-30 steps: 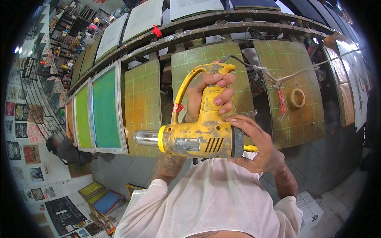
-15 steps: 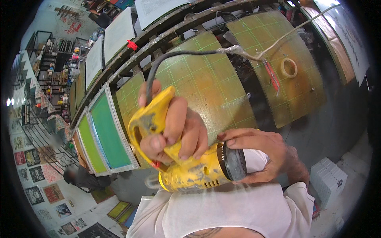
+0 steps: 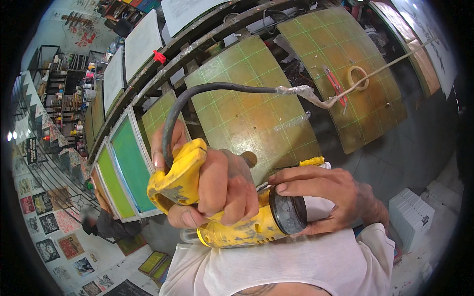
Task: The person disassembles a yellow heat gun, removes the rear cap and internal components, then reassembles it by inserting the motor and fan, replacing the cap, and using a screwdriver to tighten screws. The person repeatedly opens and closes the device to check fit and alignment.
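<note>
Close to my chest is a worn yellow heat gun (image 3: 242, 229) lying sideways, its nozzle to the left. My left hand (image 3: 222, 182) is wrapped round its handle. My right hand (image 3: 331, 190) grips the black rear cap (image 3: 289, 214), fingers over the top and thumb side below. A dark cord (image 3: 212, 86) leaves the handle, arches right and meets a pale cable (image 3: 380, 69) at a taped joint (image 3: 296, 90). Just beyond my right fingers, a small yellow piece (image 3: 312, 161) pokes out; its kind is unclear.
Green-gridded boards (image 3: 252, 103) sit on a dark metal frame ahead. One carries a tape roll (image 3: 350, 79) and a red-handled tool (image 3: 332, 81). Framed green screens (image 3: 131, 160) stand left, near another person (image 3: 106, 224). White stacked panels (image 3: 410, 217) are at right.
The heat gun's handle and my left hand have shifted slightly left and down. The cord's arch has dropped, and the pale cable now crosses the tape roll. The small yellow piece shows more.
</note>
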The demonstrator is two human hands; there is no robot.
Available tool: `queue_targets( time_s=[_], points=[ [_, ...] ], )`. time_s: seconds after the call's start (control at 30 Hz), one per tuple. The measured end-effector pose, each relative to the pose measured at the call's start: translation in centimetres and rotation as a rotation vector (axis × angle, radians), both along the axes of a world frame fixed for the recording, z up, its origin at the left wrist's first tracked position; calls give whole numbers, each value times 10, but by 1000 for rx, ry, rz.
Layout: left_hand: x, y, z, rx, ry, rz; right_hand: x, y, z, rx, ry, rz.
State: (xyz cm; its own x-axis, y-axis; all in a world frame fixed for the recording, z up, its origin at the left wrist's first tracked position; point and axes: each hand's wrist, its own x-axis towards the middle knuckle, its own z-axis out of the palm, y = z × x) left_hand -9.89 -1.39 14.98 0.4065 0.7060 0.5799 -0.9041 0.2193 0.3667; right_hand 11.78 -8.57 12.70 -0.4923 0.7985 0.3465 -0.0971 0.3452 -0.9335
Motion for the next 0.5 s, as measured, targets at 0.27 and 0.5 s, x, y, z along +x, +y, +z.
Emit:
queue_targets(
  time_s=[0.27,0.5],
  points=[
    [-13,12,-4,137,-10,-173,1,2,-6,-19,13,136],
    [-18,10,-3,148,53,-132,-1,0,10,-58,-68,166]
  ],
)
